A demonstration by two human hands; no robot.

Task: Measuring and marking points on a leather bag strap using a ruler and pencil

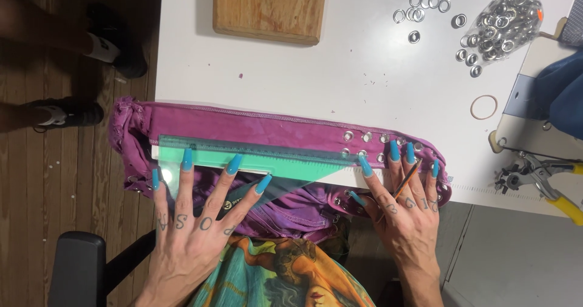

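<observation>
A strip of purple fabric with metal eyelets near its right end lies across the white table's front edge. On it rests a clear green triangular ruler. My left hand presses flat on the ruler with fingers spread, long turquoise nails pointing away from me. My right hand lies on the eyelet end of the fabric and holds a pencil between its fingers, tip toward the ruler's right corner.
A wooden board sits at the table's far edge. Loose metal eyelets and a clear bag of eyelets lie far right, with a rubber band and yellow-handled punch pliers. Another person's shoes stand on the floor left.
</observation>
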